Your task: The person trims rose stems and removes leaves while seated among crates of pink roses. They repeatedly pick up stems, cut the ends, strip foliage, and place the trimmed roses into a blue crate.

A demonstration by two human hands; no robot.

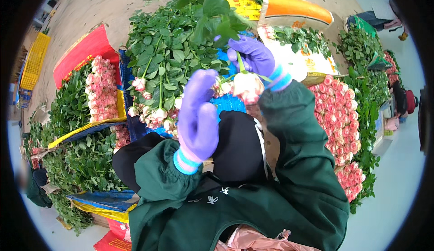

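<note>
My right hand (258, 57), in a purple glove, is closed round the stem of a pale pink rose (247, 88). The bloom hangs head down below my fingers, and leafy stem tops rise above the hand. My left hand (197, 115), gloved the same way, is raised with its fingers stretched out and nothing seen in it. Just beyond it lies a heap of loose cut roses (169, 54), green leaves away from me and pink-white blooms toward me, on blue sheeting (224, 102).
Packed bundles of pink roses stand at the left (103, 92) and the right (335, 120). A red printed sack (86, 54) and an orange-white sack (294, 13) lie by them. Yellow crates (35, 61) stand far left. Other people are at the right edge.
</note>
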